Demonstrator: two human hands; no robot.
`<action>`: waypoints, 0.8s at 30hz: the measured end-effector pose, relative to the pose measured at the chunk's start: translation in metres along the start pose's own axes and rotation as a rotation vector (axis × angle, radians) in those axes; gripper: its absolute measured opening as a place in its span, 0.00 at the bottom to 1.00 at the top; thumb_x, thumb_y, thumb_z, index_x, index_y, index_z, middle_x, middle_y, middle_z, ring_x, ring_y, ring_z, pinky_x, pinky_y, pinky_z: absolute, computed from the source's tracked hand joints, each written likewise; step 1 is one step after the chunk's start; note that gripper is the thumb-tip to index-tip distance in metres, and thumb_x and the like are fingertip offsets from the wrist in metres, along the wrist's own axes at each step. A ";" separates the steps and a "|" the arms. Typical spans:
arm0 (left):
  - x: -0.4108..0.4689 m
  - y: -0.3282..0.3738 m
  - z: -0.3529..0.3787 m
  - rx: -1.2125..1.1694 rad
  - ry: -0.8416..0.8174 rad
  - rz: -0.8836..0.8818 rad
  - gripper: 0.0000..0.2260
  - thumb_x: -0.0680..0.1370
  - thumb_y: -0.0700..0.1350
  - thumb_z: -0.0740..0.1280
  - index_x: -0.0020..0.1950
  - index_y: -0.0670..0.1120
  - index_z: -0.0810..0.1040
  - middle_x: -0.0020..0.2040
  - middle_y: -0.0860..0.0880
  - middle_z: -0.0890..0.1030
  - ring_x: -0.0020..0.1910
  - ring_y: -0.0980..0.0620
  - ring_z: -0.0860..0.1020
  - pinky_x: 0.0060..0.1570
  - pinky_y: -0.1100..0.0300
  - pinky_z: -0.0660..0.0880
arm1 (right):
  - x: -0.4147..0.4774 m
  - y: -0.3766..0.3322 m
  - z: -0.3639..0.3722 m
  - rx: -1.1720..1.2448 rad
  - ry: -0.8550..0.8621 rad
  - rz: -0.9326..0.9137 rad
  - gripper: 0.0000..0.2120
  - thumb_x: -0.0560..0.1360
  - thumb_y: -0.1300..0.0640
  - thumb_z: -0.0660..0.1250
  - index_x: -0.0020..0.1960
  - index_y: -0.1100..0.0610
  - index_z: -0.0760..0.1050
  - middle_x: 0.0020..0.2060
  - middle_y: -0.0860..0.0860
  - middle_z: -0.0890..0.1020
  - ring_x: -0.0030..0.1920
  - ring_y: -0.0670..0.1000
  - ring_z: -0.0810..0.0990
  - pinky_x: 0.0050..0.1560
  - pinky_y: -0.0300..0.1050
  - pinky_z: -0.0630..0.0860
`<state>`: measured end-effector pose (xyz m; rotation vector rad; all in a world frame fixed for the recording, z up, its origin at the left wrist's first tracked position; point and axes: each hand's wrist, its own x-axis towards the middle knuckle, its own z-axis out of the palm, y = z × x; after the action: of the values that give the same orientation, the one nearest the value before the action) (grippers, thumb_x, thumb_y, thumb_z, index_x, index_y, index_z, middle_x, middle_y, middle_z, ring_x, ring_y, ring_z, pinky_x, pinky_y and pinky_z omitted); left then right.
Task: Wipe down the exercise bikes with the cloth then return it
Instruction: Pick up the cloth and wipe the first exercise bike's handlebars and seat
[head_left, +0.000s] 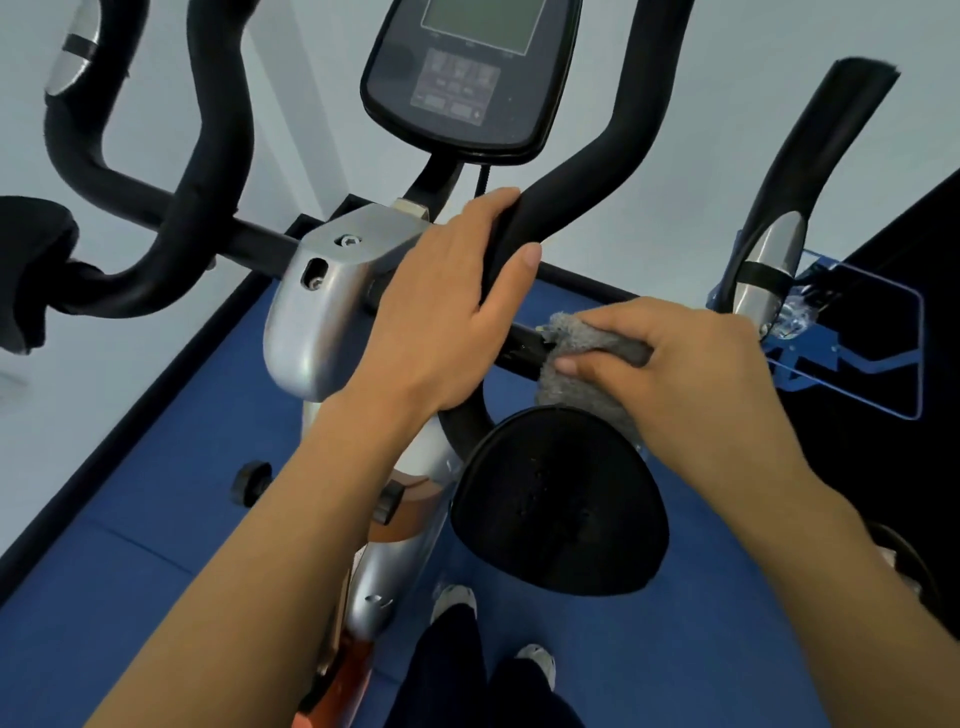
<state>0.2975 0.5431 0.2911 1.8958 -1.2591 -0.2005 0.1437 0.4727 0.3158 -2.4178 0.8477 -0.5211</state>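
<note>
Cloth (582, 364) is pressed around the handlebar crossbar (522, 345) by the right hand (670, 358); the foam grip (524, 223) is clasped by the left hand (447, 306) (wiping is judged midway, return outstanding).

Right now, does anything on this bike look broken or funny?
Only one thing: the top end of the right-side foam grip looks ragged, maybe worn. Otherwise nothing odd; the left hand grips the handlebar and the right hand wraps the grey cloth round a bar.
</note>
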 end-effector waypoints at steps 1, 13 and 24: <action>0.000 0.000 0.000 0.002 0.000 0.000 0.19 0.80 0.54 0.55 0.70 0.50 0.65 0.56 0.56 0.74 0.57 0.55 0.71 0.53 0.58 0.68 | -0.002 -0.001 0.000 -0.036 0.010 -0.030 0.07 0.68 0.55 0.72 0.46 0.53 0.83 0.39 0.51 0.84 0.40 0.49 0.79 0.45 0.45 0.74; 0.002 -0.001 0.000 -0.073 0.040 -0.041 0.24 0.77 0.61 0.49 0.68 0.54 0.67 0.54 0.59 0.74 0.56 0.57 0.73 0.54 0.57 0.70 | 0.027 -0.012 0.013 0.057 -0.149 0.042 0.09 0.69 0.48 0.71 0.46 0.51 0.82 0.38 0.51 0.82 0.40 0.49 0.78 0.45 0.49 0.72; 0.000 -0.002 0.000 -0.053 0.056 -0.034 0.25 0.77 0.61 0.48 0.69 0.52 0.68 0.56 0.60 0.73 0.59 0.59 0.70 0.56 0.63 0.67 | 0.020 -0.007 0.002 -0.047 -0.145 -0.063 0.09 0.70 0.52 0.71 0.50 0.51 0.82 0.41 0.49 0.82 0.43 0.48 0.77 0.46 0.41 0.69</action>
<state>0.2987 0.5434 0.2898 1.8658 -1.1740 -0.1949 0.1627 0.4652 0.3219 -2.4972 0.7315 -0.3471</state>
